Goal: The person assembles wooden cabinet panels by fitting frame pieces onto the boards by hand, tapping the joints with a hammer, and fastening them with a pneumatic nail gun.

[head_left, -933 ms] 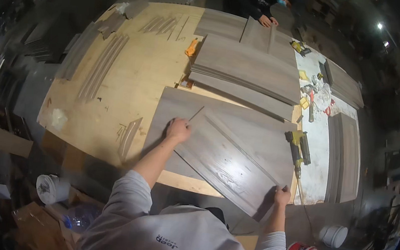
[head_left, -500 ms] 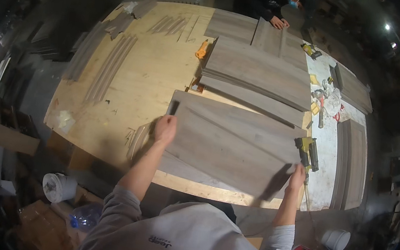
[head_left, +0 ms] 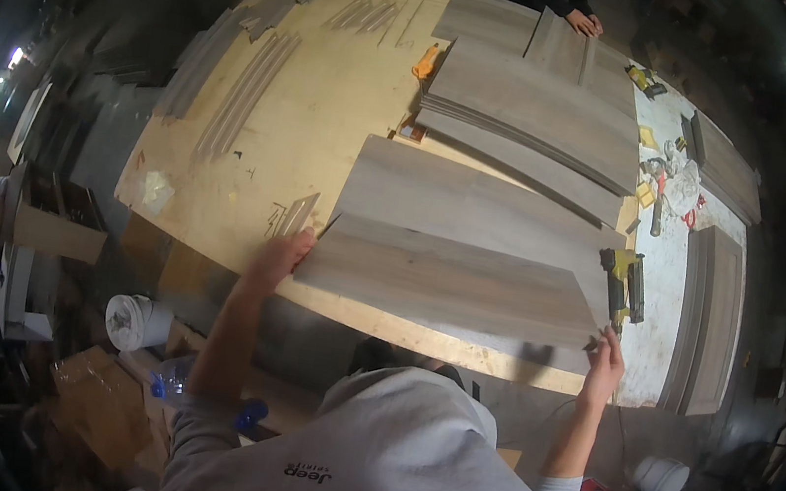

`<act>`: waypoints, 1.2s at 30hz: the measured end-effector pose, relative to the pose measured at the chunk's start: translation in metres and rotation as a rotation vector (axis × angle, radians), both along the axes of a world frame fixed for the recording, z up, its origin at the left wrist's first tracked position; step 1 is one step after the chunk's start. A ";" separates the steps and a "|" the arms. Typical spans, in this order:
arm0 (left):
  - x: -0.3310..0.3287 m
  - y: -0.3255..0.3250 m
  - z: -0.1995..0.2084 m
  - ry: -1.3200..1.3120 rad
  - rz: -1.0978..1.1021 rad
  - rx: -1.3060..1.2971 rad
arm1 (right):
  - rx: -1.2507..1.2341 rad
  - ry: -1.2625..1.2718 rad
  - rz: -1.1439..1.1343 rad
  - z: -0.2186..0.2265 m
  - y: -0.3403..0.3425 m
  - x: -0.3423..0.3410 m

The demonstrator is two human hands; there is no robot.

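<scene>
A grey-brown wooden panel (head_left: pixel 439 276) is held at both ends near the table's front edge, where it looks tilted. My left hand (head_left: pixel 288 257) is closed round its left end, the fingers partly hidden. At the panel's right corner, my right hand (head_left: pixel 606 361) pinches the edge. Just behind lies another wide grey panel (head_left: pixel 479 197), partly covered by the held one. A yellow-green and black nail gun (head_left: pixel 620 283) rests beside the panels' right end, a little beyond my right hand. Small wooden strips (head_left: pixel 300 211) lie by my left hand.
A stack of grey panels (head_left: pixel 540 106) sits farther back, with an orange tool (head_left: pixel 425 61) at its left. Thin strips (head_left: pixel 249 93) lie on the left tabletop. Framed panels (head_left: pixel 709 317) stand at the right. Across the table, a co-worker's hands (head_left: pixel 584 22) touch a panel.
Both hands have drawn the panel toward me and tilted it, uncovering the panel behind. My left hand moved down and left. The head view has shifted slightly.
</scene>
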State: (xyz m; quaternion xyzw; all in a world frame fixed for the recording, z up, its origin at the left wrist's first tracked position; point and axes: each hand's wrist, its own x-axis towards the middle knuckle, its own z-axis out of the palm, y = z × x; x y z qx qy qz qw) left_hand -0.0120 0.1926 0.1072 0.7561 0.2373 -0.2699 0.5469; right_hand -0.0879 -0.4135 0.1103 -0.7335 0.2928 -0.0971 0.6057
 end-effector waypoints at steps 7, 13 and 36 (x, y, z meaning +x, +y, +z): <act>-0.014 -0.061 -0.035 -0.321 0.090 0.147 | 0.062 0.020 -0.072 -0.073 0.005 -0.014; -0.011 -0.069 -0.078 -0.466 -0.411 0.444 | -0.373 0.048 0.328 -0.106 -0.012 -0.007; -0.029 -0.054 -0.119 -0.799 -0.420 0.660 | -0.769 0.021 0.467 -0.092 -0.015 -0.001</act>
